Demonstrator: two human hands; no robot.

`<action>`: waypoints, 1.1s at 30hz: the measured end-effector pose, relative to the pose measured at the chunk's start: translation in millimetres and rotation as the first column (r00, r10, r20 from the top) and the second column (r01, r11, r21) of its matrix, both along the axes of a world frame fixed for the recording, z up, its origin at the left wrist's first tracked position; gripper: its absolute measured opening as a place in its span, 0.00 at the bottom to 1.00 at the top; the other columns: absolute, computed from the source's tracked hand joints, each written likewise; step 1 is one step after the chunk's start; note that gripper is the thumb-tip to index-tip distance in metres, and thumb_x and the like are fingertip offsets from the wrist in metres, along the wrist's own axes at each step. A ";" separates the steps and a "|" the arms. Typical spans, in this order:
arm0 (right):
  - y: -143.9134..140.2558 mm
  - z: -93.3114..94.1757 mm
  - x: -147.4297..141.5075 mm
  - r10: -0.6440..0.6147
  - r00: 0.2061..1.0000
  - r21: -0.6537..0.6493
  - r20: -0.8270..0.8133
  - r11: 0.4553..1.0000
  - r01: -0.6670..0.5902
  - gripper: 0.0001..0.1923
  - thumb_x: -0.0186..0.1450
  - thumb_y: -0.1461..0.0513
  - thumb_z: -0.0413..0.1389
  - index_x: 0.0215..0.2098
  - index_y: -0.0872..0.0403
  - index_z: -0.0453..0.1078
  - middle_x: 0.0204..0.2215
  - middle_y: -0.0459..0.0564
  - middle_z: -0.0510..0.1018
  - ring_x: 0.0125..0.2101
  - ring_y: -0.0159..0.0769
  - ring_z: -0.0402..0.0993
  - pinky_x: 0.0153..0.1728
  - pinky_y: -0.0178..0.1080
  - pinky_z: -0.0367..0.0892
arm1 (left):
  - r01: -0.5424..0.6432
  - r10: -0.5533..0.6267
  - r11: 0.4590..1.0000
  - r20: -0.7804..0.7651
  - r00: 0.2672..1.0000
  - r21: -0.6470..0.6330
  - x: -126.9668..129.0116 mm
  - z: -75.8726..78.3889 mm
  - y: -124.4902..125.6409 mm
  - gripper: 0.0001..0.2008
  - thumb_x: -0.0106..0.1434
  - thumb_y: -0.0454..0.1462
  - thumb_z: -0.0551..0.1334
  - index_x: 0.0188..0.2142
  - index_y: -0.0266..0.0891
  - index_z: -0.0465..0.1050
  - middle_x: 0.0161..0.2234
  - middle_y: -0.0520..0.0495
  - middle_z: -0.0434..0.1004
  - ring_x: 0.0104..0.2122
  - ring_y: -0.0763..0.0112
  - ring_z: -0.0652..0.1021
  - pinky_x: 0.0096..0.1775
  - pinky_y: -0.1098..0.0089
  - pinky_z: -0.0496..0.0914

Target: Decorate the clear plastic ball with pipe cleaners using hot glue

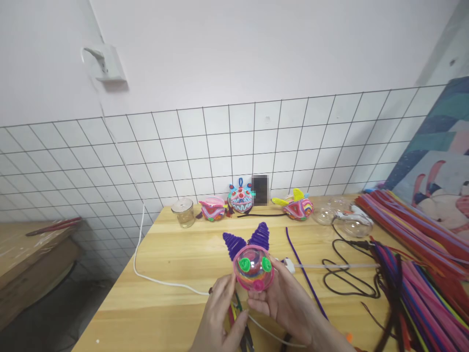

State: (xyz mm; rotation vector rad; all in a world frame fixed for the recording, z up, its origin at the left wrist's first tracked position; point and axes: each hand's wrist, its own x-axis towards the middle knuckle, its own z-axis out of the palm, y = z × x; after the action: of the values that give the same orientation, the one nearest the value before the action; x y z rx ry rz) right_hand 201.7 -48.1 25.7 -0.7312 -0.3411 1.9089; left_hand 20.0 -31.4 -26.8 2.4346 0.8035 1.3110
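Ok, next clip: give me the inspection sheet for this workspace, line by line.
Surface: light wooden table.
Job's things: pink ball figure with purple coiled horns and green eyes, held above the table.
Clutter: three finished figures at the wall, glass jar, clear half-spheres, pipe-cleaner pile, loose purple pipe cleaner.
Hands: right hand cradles the figure; left hand touches its side.
Cables: white cable, black cable.
Surroundings: wire grid on white wall, cardboard box.

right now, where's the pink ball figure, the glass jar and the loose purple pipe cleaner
pink ball figure (253, 270), head view, on its clear front
glass jar (183, 212), head view, on its side wall
purple pipe cleaner (301, 266), head view, midway along its length
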 end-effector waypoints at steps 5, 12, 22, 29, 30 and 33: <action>0.0 0.1 0.0 0.002 1.000 -0.010 -0.003 1.000 -0.002 0.28 0.71 0.50 0.42 0.40 0.64 0.74 0.29 0.56 0.82 0.24 0.33 0.77 0.33 0.37 0.74 | 0.008 -0.008 1.000 0.023 1.000 -0.001 -2.5 0.0 1.6 0.33 0.62 0.37 0.60 0.65 0.44 0.51 0.51 0.36 0.73 0.50 0.56 0.75 0.47 0.61 0.72; 0.4 -0.5 -0.3 0.020 1.000 0.018 0.003 1.000 -0.020 0.29 0.71 0.49 0.42 0.43 0.63 0.74 0.35 0.59 0.83 0.25 0.32 0.78 0.34 0.37 0.74 | 0.059 -0.058 0.998 0.026 0.998 -0.009 -6.4 -4.7 4.5 0.32 0.63 0.41 0.58 0.65 0.43 0.51 0.51 0.35 0.72 0.51 0.54 0.74 0.48 0.59 0.71; -0.8 -3.2 -0.2 0.014 1.000 0.033 0.020 0.999 -0.014 0.26 0.70 0.49 0.45 0.44 0.62 0.73 0.34 0.58 0.82 0.27 0.33 0.78 0.35 0.37 0.73 | 0.118 -0.057 0.962 0.245 0.968 -0.245 -8.6 3.0 4.5 0.21 0.65 0.42 0.56 0.56 0.44 0.69 0.48 0.39 0.77 0.48 0.57 0.76 0.47 0.61 0.72; -3.8 -11.5 -6.6 0.038 0.982 0.171 0.187 0.983 -0.071 0.22 0.66 0.50 0.53 0.49 0.58 0.70 0.38 0.58 0.82 0.34 0.38 0.79 0.31 0.36 0.72 | 0.110 0.420 0.748 0.594 0.686 -0.655 -9.6 7.1 16.6 0.20 0.61 0.51 0.58 0.40 0.38 0.75 0.39 0.42 0.78 0.37 0.62 0.78 0.41 0.63 0.73; -4.1 -14.3 -6.8 0.035 0.974 0.198 0.224 0.977 -0.081 0.23 0.65 0.50 0.55 0.51 0.57 0.69 0.37 0.57 0.82 0.33 0.39 0.79 0.30 0.37 0.72 | 0.099 0.471 0.737 0.613 0.634 -0.669 -11.3 9.0 19.3 0.19 0.59 0.51 0.60 0.40 0.40 0.74 0.40 0.43 0.77 0.38 0.63 0.78 0.42 0.64 0.73; -5.5 -19.6 -6.5 0.012 0.932 0.240 0.363 0.965 -0.106 0.28 0.61 0.50 0.60 0.55 0.53 0.65 0.34 0.52 0.82 0.31 0.39 0.79 0.31 0.39 0.72 | 0.131 0.413 0.757 0.624 0.663 -0.640 -19.1 17.0 24.6 0.22 0.56 0.51 0.64 0.45 0.41 0.71 0.45 0.41 0.75 0.49 0.59 0.74 0.47 0.64 0.71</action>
State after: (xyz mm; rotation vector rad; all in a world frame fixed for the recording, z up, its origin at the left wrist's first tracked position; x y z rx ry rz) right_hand 195.2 -53.7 6.2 -0.9013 -0.8331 1.7376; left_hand 0.9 -6.7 -9.8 1.1316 0.9920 1.5610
